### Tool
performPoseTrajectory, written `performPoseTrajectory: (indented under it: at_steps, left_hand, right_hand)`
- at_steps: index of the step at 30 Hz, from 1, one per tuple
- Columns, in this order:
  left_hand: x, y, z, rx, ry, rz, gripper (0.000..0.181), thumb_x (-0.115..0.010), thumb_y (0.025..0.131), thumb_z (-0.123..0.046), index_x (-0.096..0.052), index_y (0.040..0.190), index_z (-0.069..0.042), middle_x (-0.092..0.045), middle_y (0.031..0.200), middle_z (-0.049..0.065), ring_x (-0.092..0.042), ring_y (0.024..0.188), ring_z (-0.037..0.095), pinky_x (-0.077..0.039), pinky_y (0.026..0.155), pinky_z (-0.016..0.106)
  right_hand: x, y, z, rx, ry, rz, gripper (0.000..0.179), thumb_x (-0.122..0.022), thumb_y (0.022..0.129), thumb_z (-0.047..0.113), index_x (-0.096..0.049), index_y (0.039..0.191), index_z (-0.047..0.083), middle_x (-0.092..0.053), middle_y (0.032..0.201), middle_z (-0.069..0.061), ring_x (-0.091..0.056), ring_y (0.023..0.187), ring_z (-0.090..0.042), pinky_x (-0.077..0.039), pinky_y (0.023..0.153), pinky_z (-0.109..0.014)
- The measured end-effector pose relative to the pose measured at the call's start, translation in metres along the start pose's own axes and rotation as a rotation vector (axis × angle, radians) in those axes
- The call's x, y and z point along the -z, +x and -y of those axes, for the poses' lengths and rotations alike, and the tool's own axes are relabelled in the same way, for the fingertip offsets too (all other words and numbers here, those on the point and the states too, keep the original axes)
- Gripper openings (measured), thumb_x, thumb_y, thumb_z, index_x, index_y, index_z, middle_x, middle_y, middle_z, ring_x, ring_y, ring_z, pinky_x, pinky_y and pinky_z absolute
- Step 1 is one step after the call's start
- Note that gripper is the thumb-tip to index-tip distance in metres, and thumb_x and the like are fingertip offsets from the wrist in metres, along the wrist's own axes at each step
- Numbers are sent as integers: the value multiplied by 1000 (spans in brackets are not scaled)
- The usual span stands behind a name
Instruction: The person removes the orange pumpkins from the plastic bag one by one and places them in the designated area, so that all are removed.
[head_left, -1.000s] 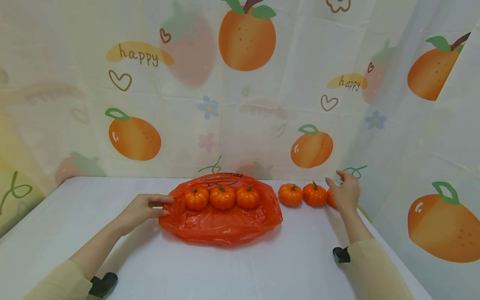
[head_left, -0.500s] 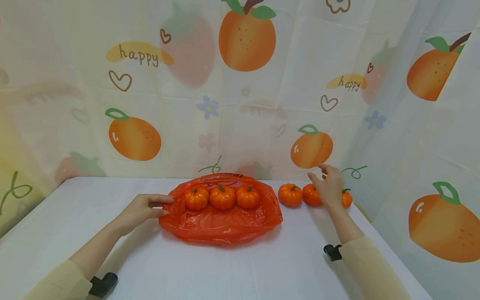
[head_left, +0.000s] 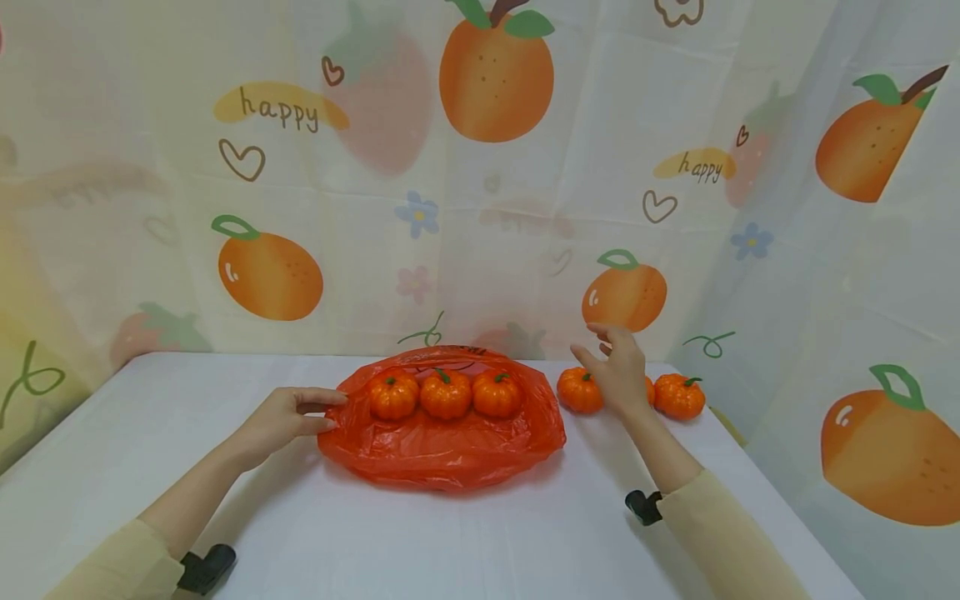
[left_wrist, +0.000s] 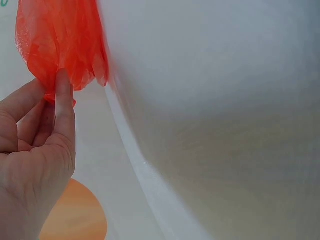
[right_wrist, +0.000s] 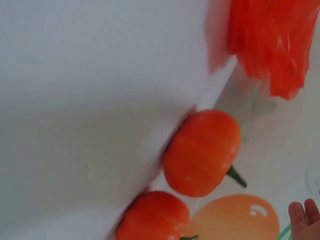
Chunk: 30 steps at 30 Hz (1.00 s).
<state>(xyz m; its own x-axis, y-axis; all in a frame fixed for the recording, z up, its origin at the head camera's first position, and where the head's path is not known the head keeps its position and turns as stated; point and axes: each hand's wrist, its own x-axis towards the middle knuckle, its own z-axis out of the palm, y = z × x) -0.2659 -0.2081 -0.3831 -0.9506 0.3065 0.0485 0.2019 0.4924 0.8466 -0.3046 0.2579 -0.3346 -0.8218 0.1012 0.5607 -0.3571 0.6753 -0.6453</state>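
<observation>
A crinkled red plastic bag [head_left: 442, 458] lies spread on the table with its mouth open, and three small orange pumpkins [head_left: 446, 396] sit in a row inside it. My left hand [head_left: 273, 421] pinches the bag's left edge between thumb and fingers, as the left wrist view shows on the bag [left_wrist: 60, 40]. To the right of the bag stand three more pumpkins in a line: a left pumpkin [head_left: 576, 393], a mostly hidden middle one, and a right pumpkin [head_left: 678, 398]. Above the line, my right hand [head_left: 621, 375] hovers with fingers spread and nothing held.
A white cloth covers the table [head_left: 375, 542]. Behind it hangs a curtain [head_left: 510, 217] printed with oranges, strawberries and hearts, which also runs along the right side. Each wrist carries a black camera mount [head_left: 643, 507].
My right hand has moved left along the row, from over the rightmost pumpkin to between the left and middle ones. My left hand and the bag have stayed put.
</observation>
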Motion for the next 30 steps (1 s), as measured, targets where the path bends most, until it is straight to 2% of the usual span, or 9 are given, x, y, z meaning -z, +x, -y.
performPoseTrajectory:
  at_steps: [8,17,26,30]
  left_hand:
    - [0,1,0,-3,-3,1,41,-65,91,-11,-62,131,-1,-60,137,23,-55,129,43,-59,88,24]
    - [0,0,-1,4,4,-1,41,-64,91,-10,-62,131,-1,-60,137,24,-55,129,43,-59,89,28]
    - [0,1,1,-4,5,0,41,-65,90,-11,-63,130,-1,-61,136,23,-54,130,43,-59,88,25]
    - [0,1,1,0,5,2,41,-65,91,-12,-63,131,-2,-60,137,23,-54,130,43,-59,88,26]
  right_hand:
    - [-19,-10,19,90,18,70,44,-77,85,16,-63,123,-2,-63,123,-20,-60,117,-36,-53,101,-49]
    - [-39,-23,37,188,49,130,42,-79,82,13,-65,119,-2,-64,119,-19,-62,113,-36,-55,98,-49]
    - [-60,-36,56,214,-5,217,45,-79,83,22,-65,122,5,-67,121,-14,-63,113,-33,-56,95,-48]
    - [-67,-39,68,208,18,267,49,-79,83,22,-63,126,4,-66,124,-14,-63,116,-33,-54,98,-48]
